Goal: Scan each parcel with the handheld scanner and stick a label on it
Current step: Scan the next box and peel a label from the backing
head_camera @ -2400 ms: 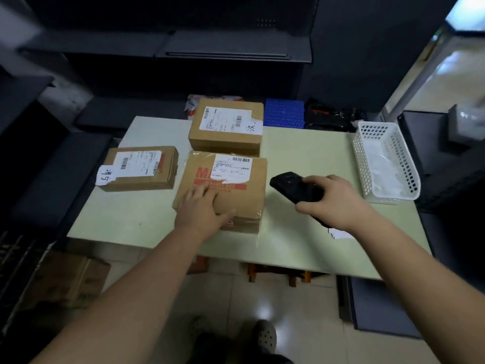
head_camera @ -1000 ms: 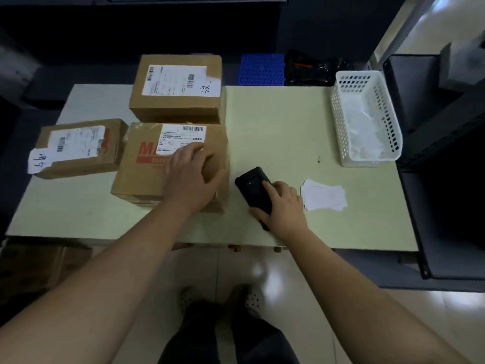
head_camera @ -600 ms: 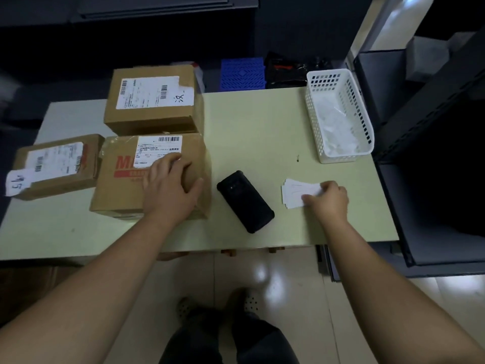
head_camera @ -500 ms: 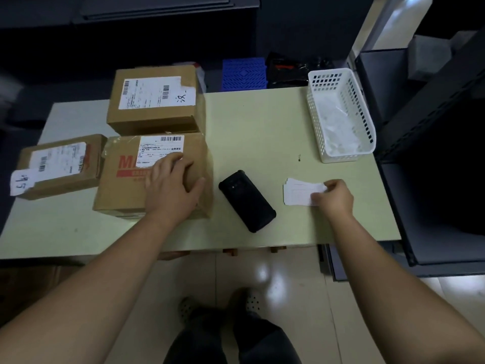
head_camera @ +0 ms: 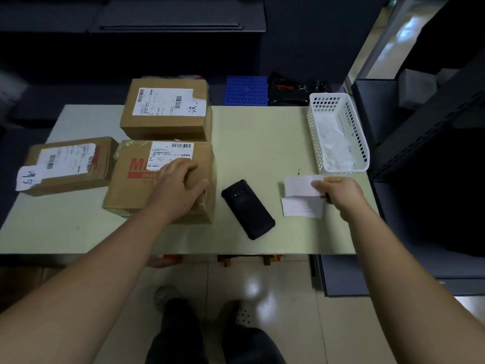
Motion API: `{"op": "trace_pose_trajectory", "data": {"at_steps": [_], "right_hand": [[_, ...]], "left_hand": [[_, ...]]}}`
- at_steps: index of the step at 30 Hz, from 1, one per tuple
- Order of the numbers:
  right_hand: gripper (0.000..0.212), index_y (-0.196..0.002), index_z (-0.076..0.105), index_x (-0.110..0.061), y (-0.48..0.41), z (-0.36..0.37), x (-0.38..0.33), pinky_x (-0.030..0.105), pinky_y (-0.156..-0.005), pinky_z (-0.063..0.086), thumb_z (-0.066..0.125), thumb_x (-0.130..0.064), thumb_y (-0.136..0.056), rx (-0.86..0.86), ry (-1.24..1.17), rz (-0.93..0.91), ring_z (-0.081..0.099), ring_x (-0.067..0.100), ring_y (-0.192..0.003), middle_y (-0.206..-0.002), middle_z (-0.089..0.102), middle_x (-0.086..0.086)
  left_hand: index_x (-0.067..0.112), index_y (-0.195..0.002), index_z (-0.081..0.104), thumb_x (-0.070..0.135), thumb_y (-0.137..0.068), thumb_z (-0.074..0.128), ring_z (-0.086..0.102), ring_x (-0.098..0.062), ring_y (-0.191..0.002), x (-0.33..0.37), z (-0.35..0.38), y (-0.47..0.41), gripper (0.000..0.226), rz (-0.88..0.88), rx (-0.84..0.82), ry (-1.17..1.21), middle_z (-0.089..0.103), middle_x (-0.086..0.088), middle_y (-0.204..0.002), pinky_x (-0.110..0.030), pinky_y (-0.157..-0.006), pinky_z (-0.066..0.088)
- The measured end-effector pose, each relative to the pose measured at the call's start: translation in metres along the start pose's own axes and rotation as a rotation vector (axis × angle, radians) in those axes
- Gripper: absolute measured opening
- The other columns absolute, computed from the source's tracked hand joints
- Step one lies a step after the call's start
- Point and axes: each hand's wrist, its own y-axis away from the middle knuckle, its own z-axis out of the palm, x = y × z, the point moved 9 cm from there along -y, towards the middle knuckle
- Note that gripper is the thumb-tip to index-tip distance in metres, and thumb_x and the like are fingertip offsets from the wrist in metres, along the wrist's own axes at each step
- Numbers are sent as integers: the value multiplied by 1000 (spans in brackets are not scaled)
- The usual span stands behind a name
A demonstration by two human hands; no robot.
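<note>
Lifted since a moment ago, one label [head_camera: 299, 185] is pinched in the right hand [head_camera: 341, 191] just above the stack [head_camera: 301, 207]. The left hand [head_camera: 178, 187] rests flat, fingers loose, on the near parcel [head_camera: 136, 190]. A pale green table [head_camera: 262, 137] stands among dark shelving [head_camera: 420, 132] on a tiled floor [head_camera: 262, 279]. Three parcels in all: a far parcel [head_camera: 165, 127] and a side parcel [head_camera: 70, 164] besides. One scanner [head_camera: 248, 209] lies between the near parcel and the stack. One basket [head_camera: 364, 153] holds white scraps [head_camera: 333, 143].
</note>
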Motion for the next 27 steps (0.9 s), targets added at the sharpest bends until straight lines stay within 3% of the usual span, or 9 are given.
{"op": "trace_pose_trajectory", "data": {"at_steps": [2,6,10,12,14,17,22,24,27], "right_hand": [[19,-80,70,-8,14,24,-36,32,-66,44,81,-24,-77,-76,-78,-80,52,20,-67,-70,59,5],[14,-77,67,-7,65,95,-116,23,-57,41,78,-13,-81,-294,-275,-222,51,11,-53,-61,53,-3],[12,-73,70,-9,116,145,-174,21,-53,38,73,-9,-85,-444,-333,-325,49,11,-54,-64,59,0],[11,-74,71,-10,131,161,-191,23,-55,37,72,-9,-86,-500,-366,-328,48,11,-54,-67,62,2],[8,-80,71,-8,142,173,-203,24,-57,36,69,-8,-87,-563,-436,-302,49,10,-54,-69,66,2],[11,-99,66,-5,150,183,-213,21,-61,40,64,-11,-91,-611,-548,-250,56,8,-60,-78,70,1],[6,-95,66,-8,157,187,-225,19,-59,44,64,-11,-90,-581,-596,-247,56,9,-63,-85,69,6],[3,-88,67,-10,158,183,-231,20,-58,42,65,-9,-89,-530,-596,-273,55,10,-64,-87,69,9],[8,-84,68,-13,161,175,-238,21,-56,41,67,-6,-88,-442,-579,-318,57,12,-62,-83,69,9]], "left_hand": [[25,-138,48,44,-92,61,38,-17,-129,7,-16,4,52,-10,9,133,45,3,-142,-44,-107,37],[38,-134,46,43,-94,61,46,-7,-119,23,-65,22,43,-25,90,394,49,14,-138,-32,-91,46],[28,-129,51,24,-91,69,63,-6,-93,28,-111,32,43,-40,143,715,63,12,-98,-13,-64,51],[27,-123,55,18,-90,71,67,-6,-81,24,-133,33,38,-57,193,792,63,14,-75,-14,-62,50],[24,-121,57,13,-90,70,71,-6,-78,20,-150,32,36,-65,219,883,69,4,-73,-18,-64,52],[28,-115,58,16,-90,71,72,-8,-81,16,-173,33,31,-51,280,877,71,-6,-83,-27,-70,54],[33,-109,58,19,-88,72,68,-8,-87,14,-194,30,29,-31,337,822,66,-2,-88,-21,-65,48],[33,-108,57,20,-84,75,58,-7,-92,20,-214,35,32,50,499,620,58,14,-94,-17,-77,45],[21,-99,65,19,-84,74,52,-13,-95,58,-233,54,18,339,676,294,54,11,-97,-18,-79,39]]}}
